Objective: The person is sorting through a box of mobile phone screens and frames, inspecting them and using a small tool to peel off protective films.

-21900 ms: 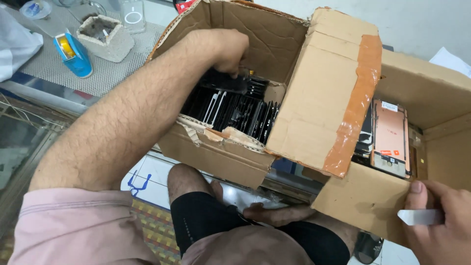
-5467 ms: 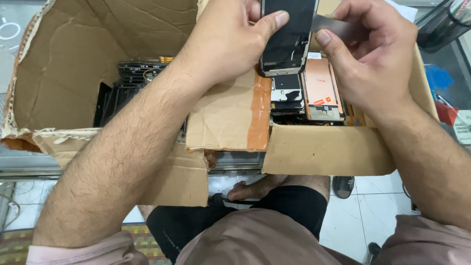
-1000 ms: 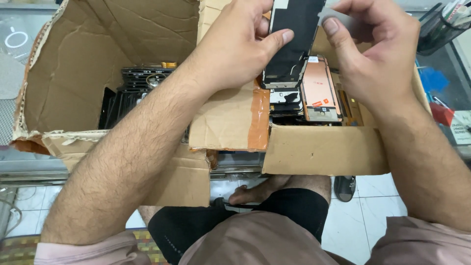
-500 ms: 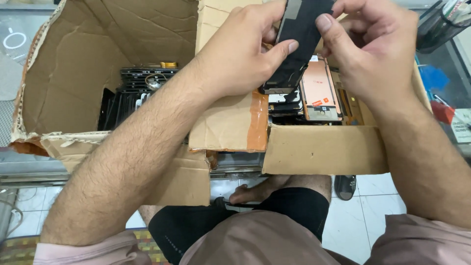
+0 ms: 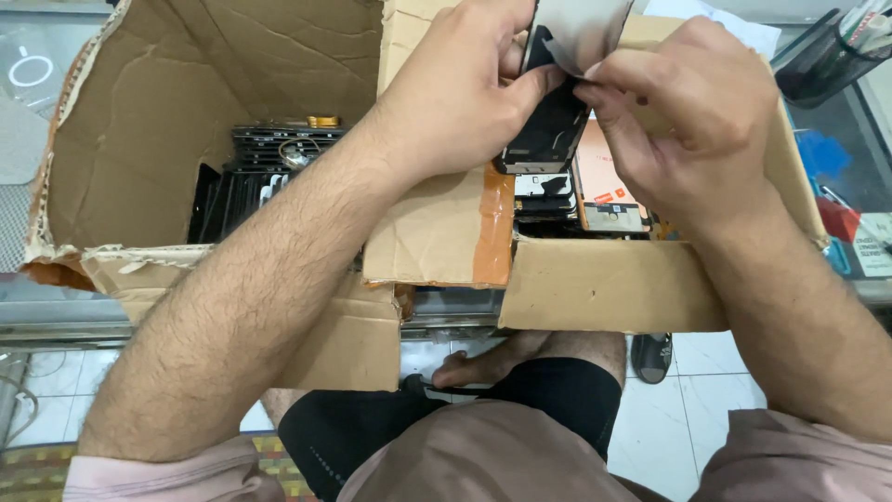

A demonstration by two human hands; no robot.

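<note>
I see rough, matt brown cardboard on the torn box [image 5: 186, 121], glossy black glass on the phone screen [image 5: 548, 130], and a thin, shiny plastic film [image 5: 585, 33] peeling off it.

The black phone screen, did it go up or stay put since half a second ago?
Yes. The black phone screen rose slightly against the smaller cardboard box, and the right hand now peels a film off it.

Open room is left in the large cardboard box [image 5: 186, 121] at upper left, above the stacked black screens [image 5: 255, 177]; the smaller box [image 5: 613, 279] at centre right is crowded by both hands and a raised flap [image 5: 437, 232].
</note>
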